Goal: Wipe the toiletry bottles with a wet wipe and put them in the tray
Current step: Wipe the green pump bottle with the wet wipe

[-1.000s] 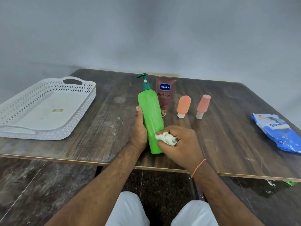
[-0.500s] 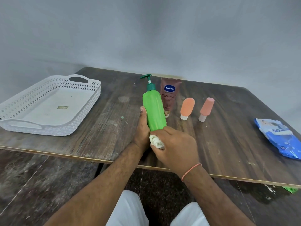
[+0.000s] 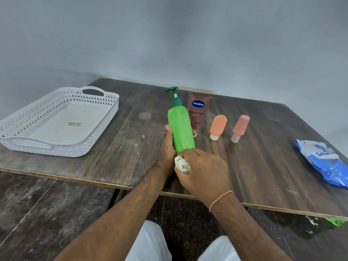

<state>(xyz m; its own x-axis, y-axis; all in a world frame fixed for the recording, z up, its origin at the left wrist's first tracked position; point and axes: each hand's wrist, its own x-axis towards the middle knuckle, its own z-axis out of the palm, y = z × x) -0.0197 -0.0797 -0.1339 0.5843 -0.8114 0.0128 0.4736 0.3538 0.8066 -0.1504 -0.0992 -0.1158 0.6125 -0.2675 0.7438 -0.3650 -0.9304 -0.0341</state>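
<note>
At bottle (image 3: 180,127) base, right hand (image 3: 203,172) wipe (image 3: 182,163) lower than before

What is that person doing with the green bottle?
The person is cleaning it. Their left hand holds the green pump bottle upright on the table, and their right hand rubs a scrunched wet wipe against its lower part. A Vaseline tube and two small peach bottles wait behind it. The white tray on the left holds no bottles yet. A blue wipes pack lies on the right.
</note>
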